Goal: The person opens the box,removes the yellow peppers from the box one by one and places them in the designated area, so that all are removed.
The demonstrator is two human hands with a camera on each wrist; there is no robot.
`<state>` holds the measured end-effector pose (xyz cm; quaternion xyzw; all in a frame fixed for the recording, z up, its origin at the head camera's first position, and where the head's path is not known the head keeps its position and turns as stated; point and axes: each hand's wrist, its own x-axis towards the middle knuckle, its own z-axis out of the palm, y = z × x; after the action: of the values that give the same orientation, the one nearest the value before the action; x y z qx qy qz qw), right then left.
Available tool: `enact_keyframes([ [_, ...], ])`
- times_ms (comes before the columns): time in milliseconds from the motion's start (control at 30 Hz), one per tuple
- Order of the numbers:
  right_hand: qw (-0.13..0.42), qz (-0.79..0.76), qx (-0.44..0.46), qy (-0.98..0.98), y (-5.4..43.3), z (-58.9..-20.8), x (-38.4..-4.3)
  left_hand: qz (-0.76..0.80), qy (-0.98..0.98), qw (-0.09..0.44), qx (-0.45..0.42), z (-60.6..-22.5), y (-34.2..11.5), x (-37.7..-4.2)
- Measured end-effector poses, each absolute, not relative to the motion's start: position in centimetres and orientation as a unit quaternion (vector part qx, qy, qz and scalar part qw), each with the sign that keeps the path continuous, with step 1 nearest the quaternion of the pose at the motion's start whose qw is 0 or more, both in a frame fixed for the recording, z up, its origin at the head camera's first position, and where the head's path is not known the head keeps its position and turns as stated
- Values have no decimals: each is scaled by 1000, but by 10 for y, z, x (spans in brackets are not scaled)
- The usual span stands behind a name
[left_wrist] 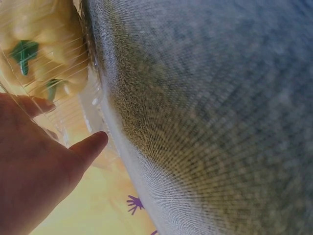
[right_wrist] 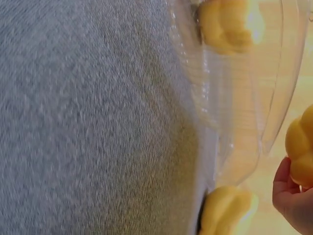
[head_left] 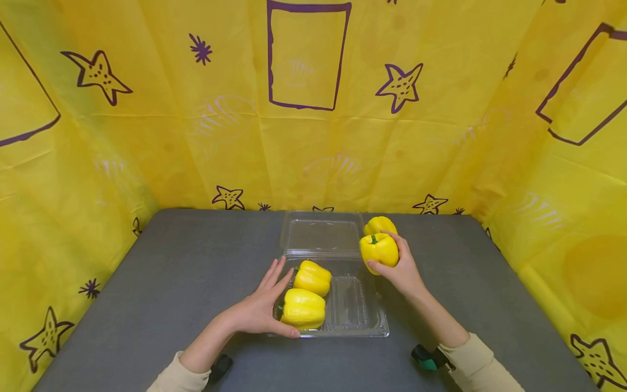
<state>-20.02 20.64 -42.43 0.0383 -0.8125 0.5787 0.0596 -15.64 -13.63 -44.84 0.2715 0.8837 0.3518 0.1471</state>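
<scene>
My right hand (head_left: 403, 272) grips a yellow bell pepper (head_left: 379, 250), its green stem facing up, just off the right side of a clear plastic clamshell container (head_left: 357, 326). The right wrist view shows the fingers around that bell pepper (right_wrist: 301, 147) at the right edge. Two more yellow bell peppers, a rear one (head_left: 312, 278) and a front one (head_left: 303, 309), lie on their sides in the container's left half. My left hand (head_left: 257, 307) rests along the container's left edge, fingers spread and thumb at the front rim. Another bell pepper (head_left: 380, 224) sits behind the held one, partly hidden.
The container's lid (head_left: 323, 231) lies folded back, away from me, on the grey table (head_left: 196, 272). A yellow cloth (head_left: 235, 136) with purple drawings hangs around the back and sides. Dark straps circle both wrists near the sleeves.
</scene>
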Motion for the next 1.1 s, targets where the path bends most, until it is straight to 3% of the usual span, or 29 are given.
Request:
enact_keyframes([
  [467,49,610,-30,-790,232,-422,-207,353,884,148,268,-448,-137,-156],
  [1100,82,614,-112,-777,265,-426,-230,352,884,149,268,-451,-137,-158],
])
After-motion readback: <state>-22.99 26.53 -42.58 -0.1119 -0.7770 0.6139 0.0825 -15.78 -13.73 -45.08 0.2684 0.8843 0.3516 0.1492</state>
